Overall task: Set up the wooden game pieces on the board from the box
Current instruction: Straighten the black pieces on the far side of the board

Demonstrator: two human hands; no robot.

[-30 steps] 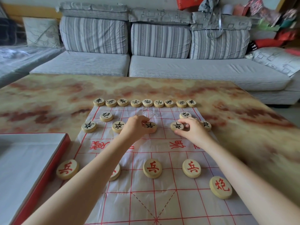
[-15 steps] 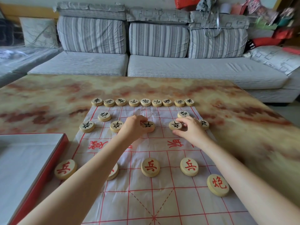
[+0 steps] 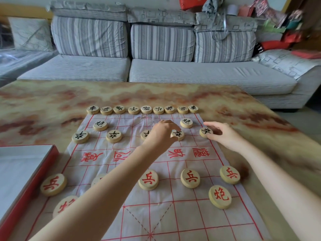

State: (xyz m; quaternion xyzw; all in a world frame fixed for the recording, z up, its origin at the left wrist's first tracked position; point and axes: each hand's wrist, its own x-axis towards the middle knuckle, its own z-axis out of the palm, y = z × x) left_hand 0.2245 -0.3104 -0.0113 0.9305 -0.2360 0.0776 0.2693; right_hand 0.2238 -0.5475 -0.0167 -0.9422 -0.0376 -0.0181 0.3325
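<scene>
Left hand: mine, left hand (image 3: 160, 134) reaches across the cloth board (image 3: 156, 214), fingers curled down onto a black soldier piece (image 3: 178, 134) in the far soldier row; I cannot tell whether it is gripped or only touched.
Right hand: right hand (image 3: 224, 136) lies at the board's right edge, fingers loosely spread, fingertips touching the rightmost black soldier (image 3: 205, 132); nothing is lifted.
Black back row: nine wooden discs (image 3: 145, 109) sit in a line along the far edge of the cloth.
Black cannons: one at left (image 3: 100, 125), one at right (image 3: 186, 122), just behind the soldier row.
Other black soldiers: two at left (image 3: 80, 136) (image 3: 113, 136), one partly hidden by my left hand (image 3: 145, 134).
Red soldiers: four in clear view on the near half (image 3: 53, 184) (image 3: 148, 179) (image 3: 190, 178) (image 3: 229, 174); a fifth is mostly hidden under my left forearm.
Red cannons: one near right (image 3: 219, 196), one near left (image 3: 65, 205), partly covered by my arm.
Box: red-edged box (image 3: 29, 188), open, beside the board's left edge.
Table: marbled tabletop (image 3: 43, 105) under everything, grey striped sofa (image 3: 156, 66) beyond.
</scene>
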